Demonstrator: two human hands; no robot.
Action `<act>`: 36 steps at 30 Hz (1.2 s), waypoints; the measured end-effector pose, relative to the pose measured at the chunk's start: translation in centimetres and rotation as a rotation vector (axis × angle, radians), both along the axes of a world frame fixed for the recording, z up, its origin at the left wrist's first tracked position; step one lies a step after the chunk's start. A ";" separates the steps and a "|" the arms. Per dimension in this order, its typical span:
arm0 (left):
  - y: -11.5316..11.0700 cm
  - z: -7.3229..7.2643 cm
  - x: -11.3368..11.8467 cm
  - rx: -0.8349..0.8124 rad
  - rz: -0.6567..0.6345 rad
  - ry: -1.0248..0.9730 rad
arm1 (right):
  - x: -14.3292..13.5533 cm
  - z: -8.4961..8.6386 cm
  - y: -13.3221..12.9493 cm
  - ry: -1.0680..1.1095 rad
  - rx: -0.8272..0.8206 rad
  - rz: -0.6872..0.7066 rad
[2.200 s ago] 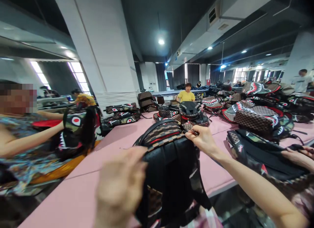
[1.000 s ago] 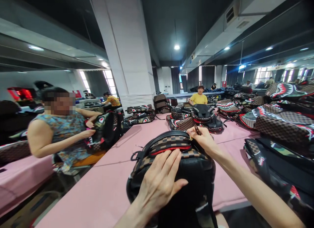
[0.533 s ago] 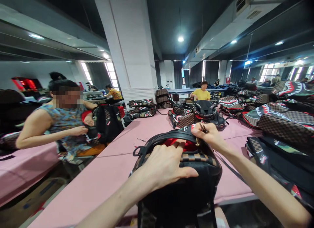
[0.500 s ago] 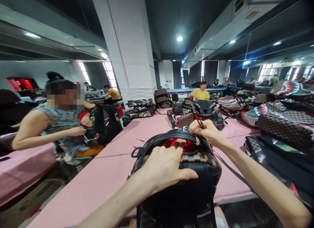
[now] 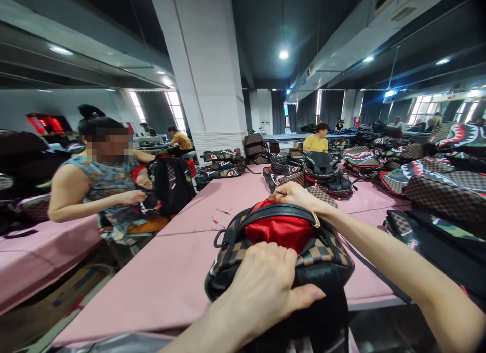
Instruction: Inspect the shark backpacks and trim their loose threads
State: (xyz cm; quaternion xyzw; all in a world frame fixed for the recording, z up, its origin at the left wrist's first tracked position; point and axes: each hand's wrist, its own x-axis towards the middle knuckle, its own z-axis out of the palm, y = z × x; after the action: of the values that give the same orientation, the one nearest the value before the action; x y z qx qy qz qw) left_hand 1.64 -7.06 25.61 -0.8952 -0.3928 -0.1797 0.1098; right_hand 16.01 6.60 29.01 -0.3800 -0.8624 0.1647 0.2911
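A black and brown checkered backpack (image 5: 326, 251) stands at the near edge of the pink table, its top open on a red lining (image 5: 279, 230). My left hand (image 5: 268, 282) grips the near rim of the opening, fingers curled over it and thumb out to the right on the black panel. At the far rim is my right hand (image 5: 298, 195), closed, with a small dark tool, perhaps scissors, in its fingers. The black top handle (image 5: 281, 209) arches between the two hands. What the left fingertips touch inside is hidden.
Finished-looking bags (image 5: 322, 173) are piled at the table's far end, more (image 5: 444, 201) at the right. At the left a person (image 5: 110, 175) handles a black backpack (image 5: 172, 183). Thread scraps lie on the pink table (image 5: 182, 262). A white pillar (image 5: 205, 64) rises behind.
My right hand has moved left and inward to the far rim. My left fingers have drawn back to the near rim. More red lining shows, and the view has shifted slightly.
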 end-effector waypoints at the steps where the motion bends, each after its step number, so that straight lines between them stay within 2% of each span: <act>1: -0.1 0.3 0.0 -0.056 0.007 0.016 | 0.0 0.0 0.0 0.005 -0.016 0.010; 3: -0.1 1.3 -0.2 -0.162 0.005 0.045 | 0.1 0.1 -0.1 0.019 -0.050 0.019; 6: 0.8 3.1 -0.7 -0.321 -0.085 0.065 | 0.0 0.2 -0.6 0.037 -0.087 0.031; 9: 2.9 4.4 -1.1 -0.635 -0.180 0.142 | -0.3 0.2 -0.6 0.054 -0.107 0.070; 12: 4.9 4.7 -1.0 -0.878 -0.216 0.135 | -0.1 0.4 -0.1 0.118 -0.130 0.083; 15: 6.1 4.3 -1.0 -0.815 -0.164 -0.033 | 2.0 0.7 -0.6 0.399 -0.149 -0.033; 18: 6.8 3.8 -1.2 -0.699 -0.107 -0.204 | 6.1 -0.1 -3.6 0.648 -0.140 -0.215; 20: 7.2 3.7 -1.3 -0.707 -0.106 -0.283 | 8.8 -1.6 -6.9 0.605 -0.218 -0.244; 23: 7.7 3.6 -1.0 -0.757 -0.122 -0.351 | 10.5 -4.2 -12.0 0.427 -0.357 -0.154; 26: 7.8 3.8 -0.4 -0.779 -0.127 -0.358 | 8.5 -6.0 -14.8 0.396 -0.391 -0.107; 28: 7.7 3.9 -0.1 -0.786 -0.099 -0.346 | 6.1 -6.6 -15.1 0.566 -0.466 -0.083; 31: 7.0 4.3 -0.3 -0.739 -0.036 -0.340 | 3.2 -7.0 -14.1 0.874 -0.566 -0.036; 33: 5.9 4.8 -1.1 -0.642 -0.036 -0.355 | 2.7 -7.2 -13.1 0.861 -0.566 -0.036; 36: 3.1 5.3 -3.7 -0.408 -0.070 -0.500 | 3.3 -7.0 -11.4 0.679 -0.501 -0.046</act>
State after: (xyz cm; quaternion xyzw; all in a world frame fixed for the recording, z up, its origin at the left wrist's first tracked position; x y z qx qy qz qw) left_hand -2.09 -3.91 30.94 -0.8398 -0.4044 -0.3152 -0.1782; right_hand 19.35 -4.79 22.03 -0.3821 -0.6420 0.4788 0.4610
